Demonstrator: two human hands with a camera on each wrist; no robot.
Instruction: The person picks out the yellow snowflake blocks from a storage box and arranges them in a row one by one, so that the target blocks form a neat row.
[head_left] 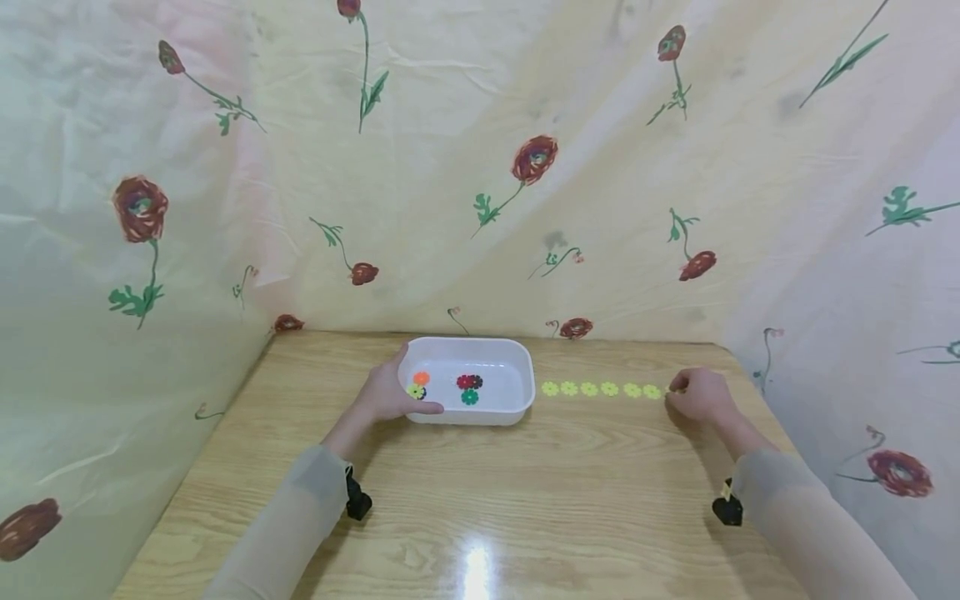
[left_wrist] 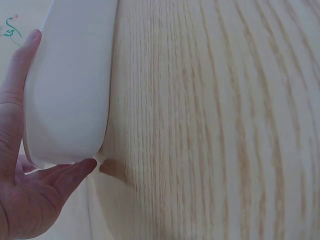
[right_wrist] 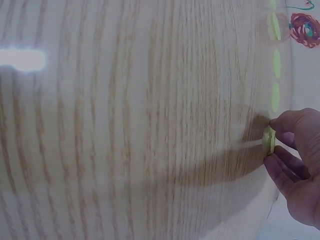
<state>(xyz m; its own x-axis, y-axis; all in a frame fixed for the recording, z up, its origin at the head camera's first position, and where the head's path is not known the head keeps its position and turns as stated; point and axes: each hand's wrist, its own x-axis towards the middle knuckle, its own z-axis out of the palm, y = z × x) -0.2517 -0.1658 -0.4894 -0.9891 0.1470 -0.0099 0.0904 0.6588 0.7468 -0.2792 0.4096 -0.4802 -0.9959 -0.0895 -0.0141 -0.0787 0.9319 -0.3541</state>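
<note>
My left hand [head_left: 384,393] grips the left end of a white plastic tray [head_left: 480,417], its thumb lying along the front wall. In the left wrist view the fingers of that hand spread over the tray's end. Several small flower-shaped pieces lie inside: an orange one [head_left: 422,377], a yellow one [head_left: 415,390], a red one [head_left: 464,382] and a green one [head_left: 470,397], with dark ones beside them. At the right end of a row of yellow flower pieces [head_left: 588,389], my right hand [head_left: 705,394] pinches a yellow flower piece [right_wrist: 269,141] between thumb and fingers, close to the tabletop.
The yellow row runs across the wooden table [head_left: 540,500] from the tray's right side. A flower-printed curtain [head_left: 450,167] hangs behind the table and on both sides. Glare shows near the front.
</note>
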